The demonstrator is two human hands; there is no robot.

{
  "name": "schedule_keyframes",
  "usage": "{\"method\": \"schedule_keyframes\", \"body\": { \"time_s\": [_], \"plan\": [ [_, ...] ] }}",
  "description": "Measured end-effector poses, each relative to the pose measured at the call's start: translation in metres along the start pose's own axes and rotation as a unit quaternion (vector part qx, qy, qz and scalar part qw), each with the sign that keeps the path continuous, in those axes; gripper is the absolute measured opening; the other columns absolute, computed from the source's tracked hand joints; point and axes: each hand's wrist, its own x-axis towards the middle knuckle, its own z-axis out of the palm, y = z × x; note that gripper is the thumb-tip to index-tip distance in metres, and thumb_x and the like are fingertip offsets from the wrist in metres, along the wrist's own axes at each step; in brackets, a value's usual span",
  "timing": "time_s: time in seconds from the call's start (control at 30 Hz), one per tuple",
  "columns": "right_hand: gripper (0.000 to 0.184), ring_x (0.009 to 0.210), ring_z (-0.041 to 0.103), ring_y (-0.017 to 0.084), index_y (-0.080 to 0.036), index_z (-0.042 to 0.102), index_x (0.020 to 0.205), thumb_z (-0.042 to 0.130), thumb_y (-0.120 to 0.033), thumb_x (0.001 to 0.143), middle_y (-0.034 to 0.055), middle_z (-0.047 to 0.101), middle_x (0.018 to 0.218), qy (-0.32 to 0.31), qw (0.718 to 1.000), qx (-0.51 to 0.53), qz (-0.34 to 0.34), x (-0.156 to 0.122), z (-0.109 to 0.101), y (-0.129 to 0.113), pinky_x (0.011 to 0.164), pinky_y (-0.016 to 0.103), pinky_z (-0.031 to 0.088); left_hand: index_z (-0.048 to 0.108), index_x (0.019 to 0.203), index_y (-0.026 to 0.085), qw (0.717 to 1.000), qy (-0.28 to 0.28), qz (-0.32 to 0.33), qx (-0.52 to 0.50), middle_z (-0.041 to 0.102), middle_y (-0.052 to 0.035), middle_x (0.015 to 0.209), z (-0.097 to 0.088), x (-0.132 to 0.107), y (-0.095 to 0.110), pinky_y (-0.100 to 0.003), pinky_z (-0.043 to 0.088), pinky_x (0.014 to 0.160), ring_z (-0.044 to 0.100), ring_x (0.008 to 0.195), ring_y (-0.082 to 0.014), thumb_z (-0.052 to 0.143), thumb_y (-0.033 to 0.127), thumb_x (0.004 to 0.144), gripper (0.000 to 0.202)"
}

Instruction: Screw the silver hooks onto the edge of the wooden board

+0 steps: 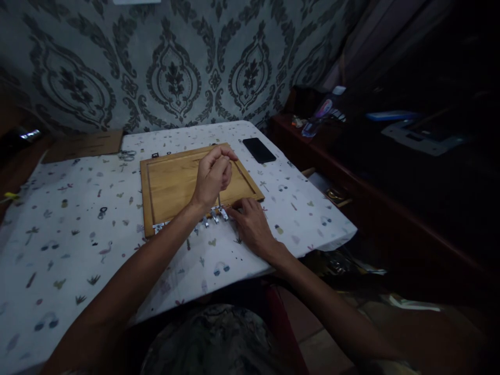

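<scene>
A wooden cabinet door (pixel 172 179) lies flat on the table, with a recessed middle and a raised frame. Several metal hinges (pixel 214 216) sit along its near edge. My left hand (pixel 214 174) is closed in a fist above the door. From under it a thin metal shaft, seemingly a screwdriver (pixel 219 200), points down at the rightmost hinge (pixel 223 213); the fist hides its handle. My right hand (pixel 252 224) rests at the door's near right corner, its fingers bent and their tips against that rightmost hinge.
A white patterned cloth covers the table (pixel 128 271). A black phone (pixel 259 150) lies beyond the door's right side. Scissors (pixel 127 155) and a cardboard piece (pixel 86 146) are at the far left. A plastic bottle (pixel 322 112) is on the dark furniture at right, above an open drawer (pixel 328 187).
</scene>
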Motion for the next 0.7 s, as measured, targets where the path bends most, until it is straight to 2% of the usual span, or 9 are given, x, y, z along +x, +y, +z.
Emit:
{"method": "schedule_keyframes", "body": {
  "time_s": [0.23,0.7],
  "plan": [
    [0.034,0.092,0.048,0.023,-0.022,0.072,0.119,0.051,-0.011,0.095,0.0106,0.062,0.099,0.001,1.000,-0.005,0.000,0.0006,-0.0003,-0.0001,0.082,0.038,0.039,0.053,0.079,0.021,0.999,0.035,-0.002,0.004,0.029,0.0117,0.045,-0.0011,-0.0018,0.0004,-0.018,0.014,0.037,0.018,0.035,-0.0045,0.052,0.028,0.080,0.007],
    [0.037,0.094,0.048,0.024,-0.023,0.071,0.121,0.050,-0.008,0.094,0.0113,0.062,0.100,0.000,1.000,-0.002,-0.008,0.0000,-0.0019,0.0007,0.083,0.039,0.039,0.054,0.078,0.021,1.000,0.029,0.005,-0.007,0.029,0.0117,0.044,-0.0019,-0.0032,-0.0005,-0.019,0.014,0.037,0.019,0.035,-0.0049,0.052,0.026,0.079,0.005]
  ]
}}
